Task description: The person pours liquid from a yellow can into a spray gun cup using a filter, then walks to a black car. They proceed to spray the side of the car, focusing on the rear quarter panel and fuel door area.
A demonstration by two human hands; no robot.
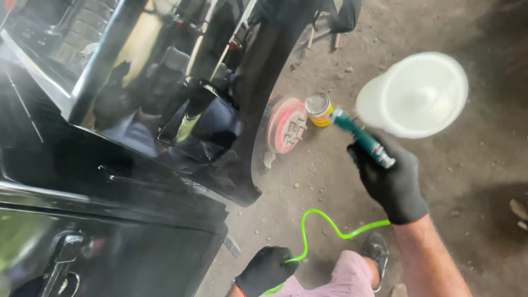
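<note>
Right hand (pixel 391 184), black knit glove, gripping teal spray gun (pixel 360 138) with round white cup (pixel 415 93), right of glossy black car panel (pixel 165 181); left hand (pixel 266 269) pinching coiled green hose (pixel 324 225)

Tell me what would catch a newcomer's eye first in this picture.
The gloved right hand at centre right grips a teal spray gun with a big white cup. A bright green hose runs down to the gloved left hand. The glossy black car body fills the left side.
</note>
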